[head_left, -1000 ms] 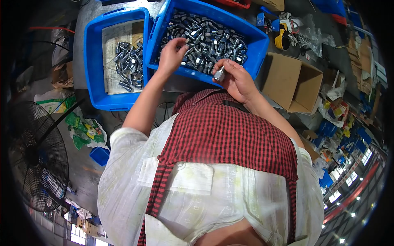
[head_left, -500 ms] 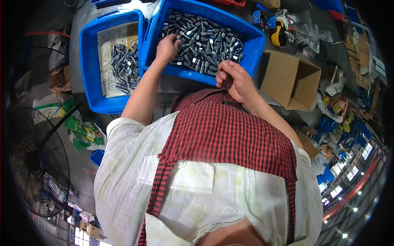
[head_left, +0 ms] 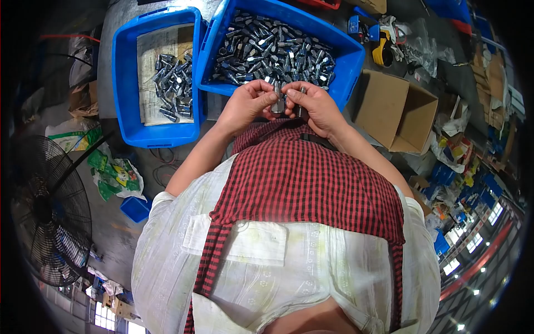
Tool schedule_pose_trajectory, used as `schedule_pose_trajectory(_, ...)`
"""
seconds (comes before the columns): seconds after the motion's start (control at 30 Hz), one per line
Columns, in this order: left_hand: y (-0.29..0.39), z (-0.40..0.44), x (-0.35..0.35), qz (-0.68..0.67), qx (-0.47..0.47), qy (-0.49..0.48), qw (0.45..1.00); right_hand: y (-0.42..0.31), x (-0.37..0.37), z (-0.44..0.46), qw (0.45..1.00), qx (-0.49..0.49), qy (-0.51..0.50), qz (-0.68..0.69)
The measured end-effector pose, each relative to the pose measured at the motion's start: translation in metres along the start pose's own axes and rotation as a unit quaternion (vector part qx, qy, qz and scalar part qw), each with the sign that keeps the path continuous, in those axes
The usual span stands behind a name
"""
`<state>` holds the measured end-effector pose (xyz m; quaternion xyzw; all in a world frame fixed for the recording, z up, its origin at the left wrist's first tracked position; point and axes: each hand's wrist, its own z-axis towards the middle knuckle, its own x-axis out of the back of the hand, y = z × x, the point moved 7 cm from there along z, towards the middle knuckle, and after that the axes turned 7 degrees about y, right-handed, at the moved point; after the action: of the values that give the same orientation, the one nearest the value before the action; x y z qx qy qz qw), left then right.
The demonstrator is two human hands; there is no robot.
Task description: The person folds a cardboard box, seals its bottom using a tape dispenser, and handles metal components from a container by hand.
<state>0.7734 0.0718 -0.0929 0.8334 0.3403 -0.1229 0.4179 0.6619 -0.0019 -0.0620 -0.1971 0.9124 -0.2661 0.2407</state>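
Observation:
In front of the apron, my left hand (head_left: 245,108) and my right hand (head_left: 318,110) are close together, fingers pinched. Between their fingertips stands a shiny cylindrical metal fitting (head_left: 278,99), gripped by my left hand; my right fingertips are at its side. A second slim metal fitting (head_left: 302,96) shows in my right hand, partly hidden by the fingers. Just beyond both hands is a large blue bin (head_left: 347,75) holding a heap of similar metal fittings (head_left: 267,53). A smaller blue bin (head_left: 127,83) to the left holds a smaller pile (head_left: 175,83) on paper lining.
An open cardboard box (head_left: 384,108) stands right of the large bin. Farther right lie a yellow tape roll (head_left: 381,53) and clear plastic bags (head_left: 420,50). A black fan (head_left: 47,211) is at the lower left, near a green-and-white bag (head_left: 119,175) and a small blue tray (head_left: 135,209).
My left hand has come out of the large bin, moving right and toward my body with a metal fitting, and now meets my right hand. The right hand has barely moved.

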Motion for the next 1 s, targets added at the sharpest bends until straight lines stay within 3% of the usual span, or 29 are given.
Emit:
schedule_pose_trajectory(0.43, 0.003, -0.001, -0.002, 0.036, -0.010, -0.001, 0.999, 0.002, 0.002, 0.000, 1.000, -0.010, 0.003, -0.007)
schedule_pose_trajectory(0.7, 0.014, -0.005, -0.007, 0.135, -0.045, 0.009, 0.990, 0.004, -0.001, 0.001, 1.000, -0.015, -0.012, -0.025)
schedule_pose_trajectory(0.83, 0.011, -0.006, -0.005, 0.089, -0.017, -0.006, 0.996, 0.005, 0.000, 0.001, 0.999, -0.002, -0.026, -0.021)
schedule_pose_trajectory(0.9, 0.017, -0.006, 0.025, 0.068, -0.012, 0.050, 0.996, 0.003, 0.002, -0.001, 1.000, -0.004, 0.014, 0.010)
schedule_pose_trajectory(1.0, 0.044, -0.001, 0.121, 0.130, -0.118, 0.219, 0.960, -0.002, 0.009, -0.002, 1.000, 0.003, 0.024, 0.015)
